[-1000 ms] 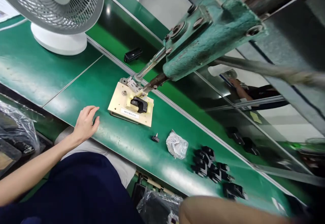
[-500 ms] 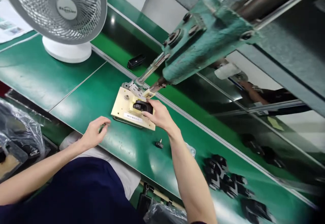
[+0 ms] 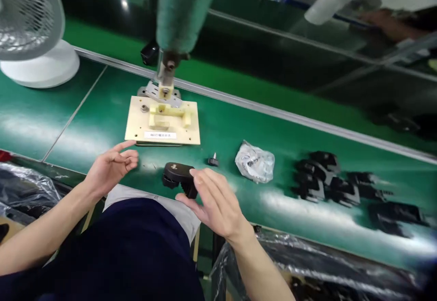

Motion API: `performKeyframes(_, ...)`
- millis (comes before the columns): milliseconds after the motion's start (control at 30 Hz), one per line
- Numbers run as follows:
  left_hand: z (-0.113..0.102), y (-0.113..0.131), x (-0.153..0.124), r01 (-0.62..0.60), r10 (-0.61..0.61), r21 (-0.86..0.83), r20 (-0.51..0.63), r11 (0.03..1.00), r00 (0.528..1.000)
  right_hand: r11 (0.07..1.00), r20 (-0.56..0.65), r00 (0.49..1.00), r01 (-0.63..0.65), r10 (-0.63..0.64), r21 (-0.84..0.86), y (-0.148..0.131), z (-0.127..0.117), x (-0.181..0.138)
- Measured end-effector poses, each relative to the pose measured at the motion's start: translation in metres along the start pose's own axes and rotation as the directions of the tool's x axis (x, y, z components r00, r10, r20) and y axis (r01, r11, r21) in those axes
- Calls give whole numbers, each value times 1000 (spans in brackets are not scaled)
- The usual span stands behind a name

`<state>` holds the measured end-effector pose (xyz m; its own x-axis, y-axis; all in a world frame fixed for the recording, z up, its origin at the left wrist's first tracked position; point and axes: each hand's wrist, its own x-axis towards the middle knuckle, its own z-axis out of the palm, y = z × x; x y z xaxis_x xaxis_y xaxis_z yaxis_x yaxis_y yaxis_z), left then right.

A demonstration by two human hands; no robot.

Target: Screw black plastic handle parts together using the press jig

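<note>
So the right hand (image 3: 218, 203) has the black part (image 3: 179, 170) pinched between thumb and fingers, over the near edge of the green bench (image 3: 100, 128). Left hand (image 3: 112, 169) is half-curled, fingers loosely spread, at the part's 9 o'clock. Cream fixture (image 3: 138, 123) sits between 11 and 12, little knob screw (image 3: 213, 160) around 2, crumpled bag (image 3: 254, 162) near 3.

The left hand (image 3: 111, 168) is loosely open, its index finger (image 3: 123, 145) stretched out, the other fingers curled. The right hand (image 3: 220, 203) grips between thumb (image 3: 191, 204) and fingers. Left forearm (image 3: 46, 230) and right forearm (image 3: 262, 264), both bare, angle inward.
</note>
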<state>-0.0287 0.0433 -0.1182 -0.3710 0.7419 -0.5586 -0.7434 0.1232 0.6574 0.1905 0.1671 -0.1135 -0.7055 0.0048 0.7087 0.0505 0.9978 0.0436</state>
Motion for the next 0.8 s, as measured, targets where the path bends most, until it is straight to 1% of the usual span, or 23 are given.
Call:
performKeyframes(33,2,1,-2,40,-42,49,45,998,998,1000,-3,1000,-9,9,-8,0,0,-4)
performKeyframes(100,8,2,-5,136,-156,135,158,981,975,999,-10,999,-39,39,-19,0,1,-10)
performKeyframes(133,11,2,-7,142,-169,149,186,979,968,998,-19,998,-61,60,-24,1,1,-13)
performKeyframes(167,13,2,-9,105,-130,139,182,985,975,996,-30,996,-81,80,-24,1,2,-15)
performKeyframes(233,17,2,-12,-5,-11,119,139,993,990,994,-38,993,-113,112,-16,2,3,-19)
performKeyframes(267,19,1,-13,-26,8,131,140,991,990,992,-29,992,-123,123,-6,2,4,-20)
performKeyframes(300,21,0,-14,-17,-9,160,157,987,988,991,-13,991,-132,132,16,1,5,-21)
performKeyframes(367,23,-4,-16,73,-129,272,197,960,972,984,16,987,-160,159,84,-3,7,-21)
performKeyframes(400,23,-7,-18,102,-171,330,189,938,967,976,26,983,-182,180,118,-7,8,-21)
performKeyframes(433,23,-10,-20,106,-182,382,167,918,969,967,34,978,-208,205,144,-11,10,-21)
performKeyframes(533,18,-21,-24,52,-119,511,100,858,988,951,58,962,-273,267,147,-26,19,-25)
performKeyframes(667,5,-39,-21,67,-108,681,18,729,994,954,177,953,-270,245,130,-47,40,-36)
performKeyframes(733,-1,-47,-17,82,-127,702,12,708,992,932,217,926,-341,309,127,-57,46,-40)
performKeyframes(800,-3,-51,-14,73,-145,702,44,708,989,882,218,879,-455,423,125,-65,46,-41)
